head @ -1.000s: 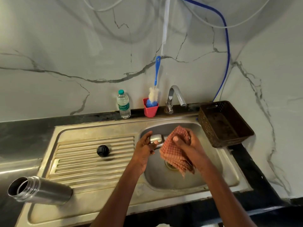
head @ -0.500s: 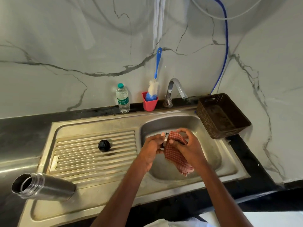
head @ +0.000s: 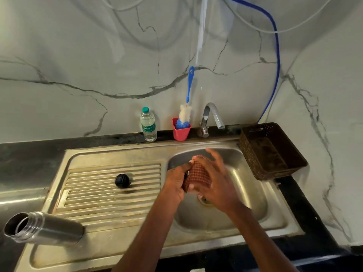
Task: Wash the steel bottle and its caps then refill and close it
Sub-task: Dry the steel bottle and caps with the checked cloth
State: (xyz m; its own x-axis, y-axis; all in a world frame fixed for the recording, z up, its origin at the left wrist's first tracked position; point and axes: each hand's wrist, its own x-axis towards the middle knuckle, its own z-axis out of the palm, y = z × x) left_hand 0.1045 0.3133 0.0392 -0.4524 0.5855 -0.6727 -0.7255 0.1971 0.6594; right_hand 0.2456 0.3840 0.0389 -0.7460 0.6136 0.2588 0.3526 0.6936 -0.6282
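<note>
Grey-veined marble wall (head: 78,55) w/ black countertop (head: 29,154) below.

Both hands (head: 198,179) crowd the sink basin (head: 253,195) at centre frame; bare steel shows around them. The ribbed drainboard (head: 94,195) at left is open but for a black cap (head: 122,180) mid-board and a steel bottle (head: 43,229) lying at lower left. A plastic bottle (head: 148,124), red cup (head: 181,132), tap (head: 211,118) and brown basket (head: 273,152) line the back and right edges.

Open steel bottle (head: 44,227) on its side; black cap (head: 122,180) on drainboard.
</note>
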